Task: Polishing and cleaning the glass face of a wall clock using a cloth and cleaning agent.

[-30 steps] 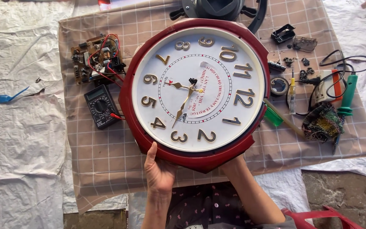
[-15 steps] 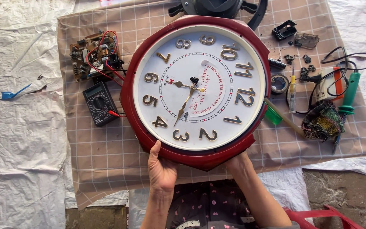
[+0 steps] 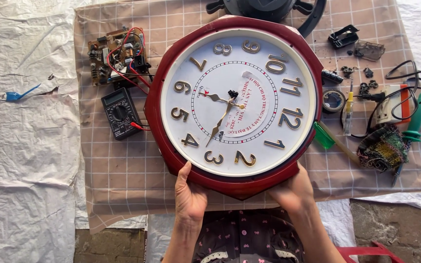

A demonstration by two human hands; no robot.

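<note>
Both hands hold the red wall clock (image 3: 235, 104) by its near rim: left hand (image 3: 189, 195) and right hand (image 3: 291, 191) clasp it, its face extending away.

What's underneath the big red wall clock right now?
The wall clock lies over the checked cloth; both hands grip its near edge. Whatever lies beneath it is hidden.

Bright, even daylight falls across everything, with only soft, short shadows. The picture is sharp throughout, free of blur. Just above the fingers (image 3: 185, 171) the clock face (image 3: 237, 100) shows faint glare.
</note>
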